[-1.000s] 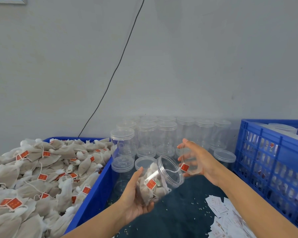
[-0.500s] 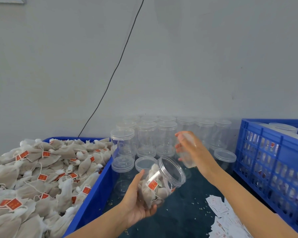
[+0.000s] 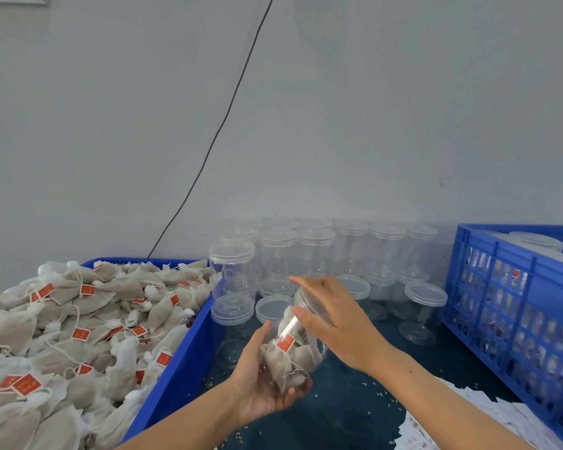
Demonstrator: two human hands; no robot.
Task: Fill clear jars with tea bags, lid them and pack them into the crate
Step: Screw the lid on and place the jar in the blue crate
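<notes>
Lidding this jar (image 3: 290, 345) — my left hand (image 3: 260, 381) cradles its base, tilted, tea bags (image 3: 285, 358) packed inside, while my right hand (image 3: 332, 316) curls over the mouth, apparently pressing a clear lid there. I should seat it square before twisting, then carry the jar to the blue crate (image 3: 514, 313) on my right. The orange tags (image 3: 285, 343) carry print too small to read.

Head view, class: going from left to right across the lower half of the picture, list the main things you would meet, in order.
Blue bin of tea bags → left hand holding the filled jar → right hand over the jar's mouth → empty lidded jar → blue crate.
</notes>
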